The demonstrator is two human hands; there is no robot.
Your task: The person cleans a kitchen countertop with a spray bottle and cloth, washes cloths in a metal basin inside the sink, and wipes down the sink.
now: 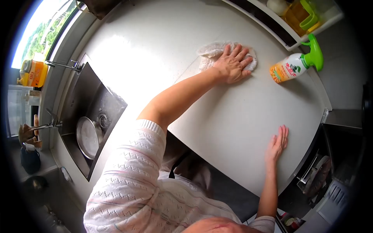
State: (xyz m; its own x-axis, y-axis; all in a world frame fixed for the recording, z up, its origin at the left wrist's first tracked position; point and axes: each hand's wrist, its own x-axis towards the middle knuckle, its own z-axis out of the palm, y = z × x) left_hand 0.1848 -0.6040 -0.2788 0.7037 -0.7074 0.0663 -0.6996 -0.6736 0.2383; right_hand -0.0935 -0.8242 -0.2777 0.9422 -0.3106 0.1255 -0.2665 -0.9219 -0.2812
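Note:
My left hand (234, 64) lies flat with spread fingers on top of a crumpled whitish cloth (210, 51), pressing it against the white countertop (225, 112). Part of the cloth is hidden under the palm. Lower right, my right hand (277, 144) rests on the countertop near its right side, fingers extended and holding nothing. To the right of the cloth is a spray bottle (288, 68) with a green trigger head and a white and orange label.
At left is a steel sink (110, 97) with a round metal pan (88, 138) inside and faucets beside it. An orange bottle (35, 73) stands by the window. A shelf (268, 21) with an oil container is at upper right. A stove (318, 174) lies at lower right.

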